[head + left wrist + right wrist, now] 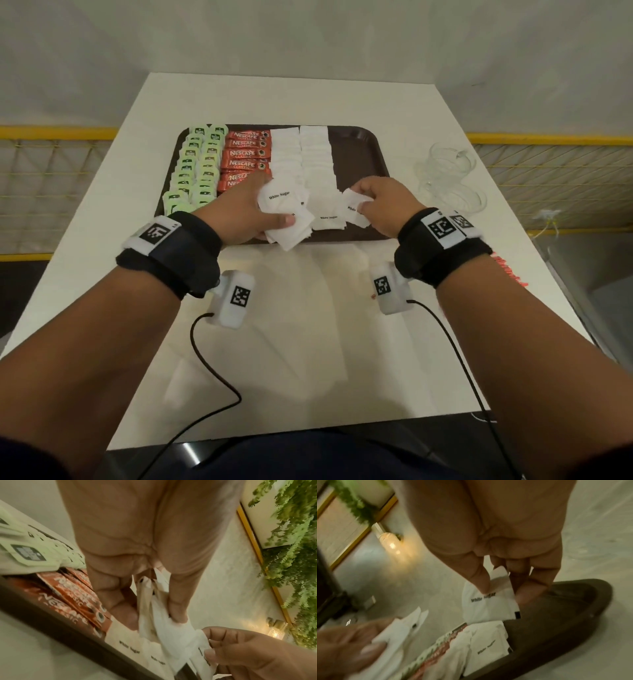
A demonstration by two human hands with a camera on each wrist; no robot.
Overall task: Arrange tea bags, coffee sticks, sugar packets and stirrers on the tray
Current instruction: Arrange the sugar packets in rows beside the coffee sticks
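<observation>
Forearms: both reach forward from the near edge of the white table (342,102), each wrist wrapped in a black band carrying a white marker block with a trailing cable
Left hand (236,212): fingers and thumb curled round a loose fan of white sugar packets (284,219), held over the tray's near edge, probably as a supply to deal from
Right hand (383,202): thumb and fingertips pinch a single sugar packet (354,209) just beside the fan, likely lifted off to be laid down next
Tray (363,150): dark brown, rounded corners, lying flat in the middle of the table
Sugar rows (308,154): two columns of overlapping white packets, some printed "White Sugar", running near to far at the tray's centre
Coffee sticks (245,154): red, stacked in one overlapping column just left of the sugar
Tea bags (198,164): pale green, two columns at the tray's left side
Bare strip: the tray's right side holds nothing, perhaps kept for stirrers, none of which are visible
Glass cups (448,178): clear, on the table right of the tray
</observation>
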